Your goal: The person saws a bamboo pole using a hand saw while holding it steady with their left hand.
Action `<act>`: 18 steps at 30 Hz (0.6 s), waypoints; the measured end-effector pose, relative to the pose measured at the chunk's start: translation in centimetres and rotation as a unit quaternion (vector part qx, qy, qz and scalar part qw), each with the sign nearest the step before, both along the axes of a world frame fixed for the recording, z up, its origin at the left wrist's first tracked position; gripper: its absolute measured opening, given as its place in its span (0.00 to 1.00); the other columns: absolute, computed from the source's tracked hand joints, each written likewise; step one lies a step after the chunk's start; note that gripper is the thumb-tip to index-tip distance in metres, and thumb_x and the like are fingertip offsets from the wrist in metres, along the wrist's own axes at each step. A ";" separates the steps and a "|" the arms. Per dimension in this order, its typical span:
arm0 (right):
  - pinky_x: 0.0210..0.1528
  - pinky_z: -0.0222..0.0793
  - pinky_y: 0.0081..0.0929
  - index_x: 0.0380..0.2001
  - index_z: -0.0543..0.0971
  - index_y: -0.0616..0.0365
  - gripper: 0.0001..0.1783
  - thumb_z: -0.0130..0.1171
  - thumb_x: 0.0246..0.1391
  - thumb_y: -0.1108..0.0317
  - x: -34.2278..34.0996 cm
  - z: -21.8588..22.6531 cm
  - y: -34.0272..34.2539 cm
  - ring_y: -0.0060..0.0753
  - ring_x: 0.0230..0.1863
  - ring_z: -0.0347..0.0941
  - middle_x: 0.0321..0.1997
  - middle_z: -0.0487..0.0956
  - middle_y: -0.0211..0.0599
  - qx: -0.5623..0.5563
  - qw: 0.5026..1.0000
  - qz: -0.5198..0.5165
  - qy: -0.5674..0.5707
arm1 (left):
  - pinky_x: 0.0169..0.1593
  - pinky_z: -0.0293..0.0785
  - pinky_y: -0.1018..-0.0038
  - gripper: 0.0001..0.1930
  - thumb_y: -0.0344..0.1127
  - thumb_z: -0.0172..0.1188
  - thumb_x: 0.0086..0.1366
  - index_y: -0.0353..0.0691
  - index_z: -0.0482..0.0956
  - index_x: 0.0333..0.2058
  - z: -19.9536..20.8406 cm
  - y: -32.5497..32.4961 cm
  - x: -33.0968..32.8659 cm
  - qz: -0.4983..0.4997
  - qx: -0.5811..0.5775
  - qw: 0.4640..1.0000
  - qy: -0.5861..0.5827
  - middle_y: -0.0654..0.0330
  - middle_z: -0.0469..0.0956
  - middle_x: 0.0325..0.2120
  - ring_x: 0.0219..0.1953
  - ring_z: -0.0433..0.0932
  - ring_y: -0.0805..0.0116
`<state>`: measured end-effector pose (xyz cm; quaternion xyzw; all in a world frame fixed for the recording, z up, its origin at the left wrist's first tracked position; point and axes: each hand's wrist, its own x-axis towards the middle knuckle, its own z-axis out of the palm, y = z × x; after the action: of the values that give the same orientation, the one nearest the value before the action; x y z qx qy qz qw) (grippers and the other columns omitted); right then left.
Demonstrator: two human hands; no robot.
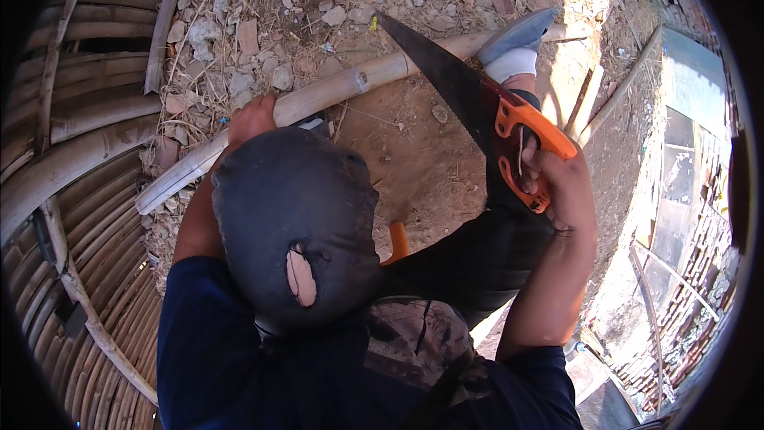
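Observation:
My right hand (pixel 545 171) is closed round the orange handle of a handsaw (pixel 454 84). The dark toothed blade points up and left, its tip beyond the far side of a bamboo pole (pixel 318 99). On that pole, near its left part, my left hand (pixel 253 118) is wrapped, with some fingers hidden. The pole lies slantwise across the ground. My right foot, in a grey shoe (pixel 517 36) and white sock, presses on the pole's right part. A bent knee in torn black trousers (pixel 294 199) covers some of the middle.
An orange handle (pixel 396 243) shows partly behind the knee. Stones, broken brick and dry straw (pixel 239 48) litter the far ground. A slatted bamboo structure (pixel 87 151) stands at the left. Sticks (pixel 621 87) and a brick wall (pixel 700 302) are at the right.

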<state>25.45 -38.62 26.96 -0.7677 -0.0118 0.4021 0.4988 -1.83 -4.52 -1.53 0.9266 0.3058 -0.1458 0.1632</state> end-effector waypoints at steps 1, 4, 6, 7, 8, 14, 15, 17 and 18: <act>0.26 0.62 0.23 0.31 0.76 0.61 0.05 0.60 0.51 0.73 0.3 0.8 0.3 0.23 0.19 0.66 0.19 0.69 0.29 0.001 0.999 -0.010 -0.031 | 0.58 0.75 0.52 0.28 0.44 0.64 0.60 0.41 0.75 0.59 0.4 0.1 0.0 0.001 -0.002 1.000 0.002 0.48 0.80 0.52 0.56 0.81 0.46; 0.26 0.62 0.23 0.30 0.74 0.61 0.05 0.59 0.51 0.72 2.1 3.5 -1.7 0.24 0.18 0.64 0.20 0.69 0.31 0.081 0.992 -0.077 -0.053 | 0.58 0.76 0.52 0.28 0.43 0.64 0.60 0.40 0.75 0.58 1.1 0.0 0.5 0.001 -0.014 1.000 0.000 0.47 0.81 0.51 0.55 0.81 0.45; 0.26 0.63 0.24 0.31 0.73 0.61 0.05 0.57 0.51 0.72 2.7 5.1 -2.6 0.24 0.18 0.64 0.22 0.70 0.33 0.115 0.985 -0.093 -0.088 | 0.59 0.76 0.53 0.28 0.44 0.65 0.60 0.40 0.75 0.58 1.0 0.4 0.6 -0.002 -0.030 1.000 -0.001 0.47 0.81 0.52 0.55 0.81 0.45; 0.27 0.62 0.23 0.40 0.73 0.61 0.10 0.60 0.57 0.71 2.9 5.2 -3.0 0.22 0.20 0.64 0.23 0.68 0.30 0.136 0.983 -0.074 -0.095 | 0.59 0.76 0.54 0.29 0.45 0.66 0.59 0.39 0.76 0.57 1.6 0.8 0.9 0.002 -0.055 0.998 0.014 0.46 0.80 0.53 0.55 0.81 0.44; 0.27 0.62 0.23 0.40 0.73 0.61 0.09 0.60 0.57 0.71 2.6 5.1 -3.4 0.23 0.21 0.64 0.23 0.68 0.30 0.124 0.982 -0.082 -0.116 | 0.60 0.75 0.54 0.29 0.47 0.68 0.58 0.38 0.77 0.56 2.4 1.1 1.2 0.006 -0.081 0.996 0.030 0.46 0.80 0.54 0.56 0.81 0.44; 0.28 0.67 0.25 0.34 0.75 0.63 0.06 0.59 0.53 0.75 -2.0 2.5 -4.8 0.25 0.22 0.68 0.25 0.72 0.33 0.111 0.974 -0.113 -0.159 | 0.64 0.73 0.57 0.41 0.58 0.72 0.52 0.36 0.78 0.60 1.8 6.4 0.4 0.028 -0.258 0.960 0.103 0.43 0.78 0.60 0.61 0.79 0.46; 0.28 0.67 0.24 0.33 0.74 0.62 0.05 0.60 0.53 0.75 -2.8 2.2 -5.3 0.25 0.22 0.69 0.24 0.72 0.32 0.096 0.978 -0.125 -0.138 | 0.64 0.73 0.57 0.43 0.59 0.72 0.52 0.36 0.77 0.61 1.0 7.3 0.2 0.044 -0.272 0.953 0.127 0.43 0.78 0.60 0.62 0.78 0.46; 0.27 0.67 0.24 0.33 0.74 0.62 0.05 0.59 0.53 0.76 -4.0 2.3 -7.2 0.25 0.22 0.69 0.24 0.72 0.33 0.095 0.982 -0.112 -0.120 | 0.61 0.75 0.60 0.40 0.59 0.71 0.55 0.35 0.79 0.59 -0.3 7.7 1.1 -0.002 -0.250 0.951 0.184 0.43 0.81 0.56 0.59 0.81 0.48; 0.27 0.67 0.24 0.33 0.74 0.62 0.05 0.59 0.53 0.76 -4.7 2.5 -7.9 0.25 0.22 0.69 0.24 0.72 0.33 0.097 0.983 -0.106 -0.111 | 0.59 0.76 0.61 0.38 0.59 0.71 0.57 0.34 0.80 0.58 -0.7 7.7 1.3 -0.024 -0.235 0.948 0.211 0.42 0.82 0.53 0.57 0.82 0.49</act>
<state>20.80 -46.52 29.42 -0.7522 -0.0248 0.2563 0.6065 -0.57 3.22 -2.27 0.8171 0.2677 -0.4099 0.3043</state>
